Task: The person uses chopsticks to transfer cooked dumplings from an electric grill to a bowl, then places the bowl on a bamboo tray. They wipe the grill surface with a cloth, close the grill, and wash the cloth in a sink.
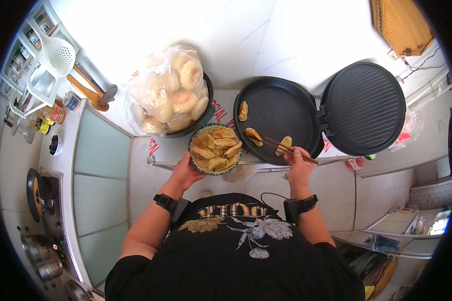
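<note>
My left hand [186, 173] holds a patterned bowl [191, 162] by its left rim. The bowl is heaped with browned dumplings [216, 148]. In my right hand [300, 169] is a pair of wooden chopsticks [273, 142], pointing left over the open electric griddle's round black pan [282, 105]. Their tips meet a browned dumpling [253, 136] near the pan's left side; whether they grip it I cannot tell. Another dumpling [285, 146] lies beneath the chopsticks near my fingers, and one more [243, 111] rests by the pan's upper left wall.
The griddle's ridged lid [365, 109] lies opened to the right. A clear plastic bag of buns [169, 90] fills a dark round pan [209, 88] behind the bowl. At the left are hanging utensils [58, 56], jars [54, 113], and a stove [52, 195] with a frying pan [33, 193].
</note>
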The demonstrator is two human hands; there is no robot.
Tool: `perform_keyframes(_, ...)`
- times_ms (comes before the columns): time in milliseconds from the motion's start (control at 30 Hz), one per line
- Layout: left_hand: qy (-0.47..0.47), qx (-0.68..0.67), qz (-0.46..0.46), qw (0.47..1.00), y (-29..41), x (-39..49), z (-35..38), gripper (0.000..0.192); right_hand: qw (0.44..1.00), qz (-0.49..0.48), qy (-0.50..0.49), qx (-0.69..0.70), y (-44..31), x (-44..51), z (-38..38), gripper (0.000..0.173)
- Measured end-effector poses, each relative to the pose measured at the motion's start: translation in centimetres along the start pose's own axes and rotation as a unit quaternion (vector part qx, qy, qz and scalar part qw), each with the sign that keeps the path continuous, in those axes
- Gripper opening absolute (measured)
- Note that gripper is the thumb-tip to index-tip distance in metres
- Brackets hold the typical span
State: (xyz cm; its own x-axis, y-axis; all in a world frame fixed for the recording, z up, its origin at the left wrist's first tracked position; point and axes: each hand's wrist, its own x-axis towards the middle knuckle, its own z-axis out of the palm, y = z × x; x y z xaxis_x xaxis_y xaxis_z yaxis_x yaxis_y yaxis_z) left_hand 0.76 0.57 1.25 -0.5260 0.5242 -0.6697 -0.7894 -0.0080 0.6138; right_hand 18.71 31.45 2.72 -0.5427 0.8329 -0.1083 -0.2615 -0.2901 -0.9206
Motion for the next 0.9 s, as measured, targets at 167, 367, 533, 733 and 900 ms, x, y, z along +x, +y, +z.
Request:
perform_keyframes(167, -0.010, -0.013, 0.002, 1.000, -0.1, 0.1, -0.1, 0.058, 0.978, 0.124, 0.055, 0.159, -1.0, 1.7, -1.1, 0.013)
perform_keyframes(367, -0.001, -0.005, 0.006, 1.000, -0.2, -0.1, 0.0, 0.060, 0.970, 0.126, -0.141, 0.155, -3.6, 0.6, 2.8, 0.015)
perform_keyframes(533, -0.010, -0.006, 0.009, 1.000, -0.3, -0.1, -0.2, 0.062, 0.968, 0.103, -0.220, 0.067, -2.8, -2.2, 7.4, 0.012)
perform_keyframes(733, -0.001, -0.038, 0.007, 0.999, -0.3, 0.0, -0.4, 0.059, 0.962, 0.022, -0.267, -0.053, -2.5, -3.1, 8.8, 0.012)
perform_keyframes(900, 0.007, -0.030, 0.008, 0.999, -0.4, 0.0, -0.4, 0.059, 0.959, -0.019, -0.275, -0.063, -5.0, -2.9, 8.7, 0.011)
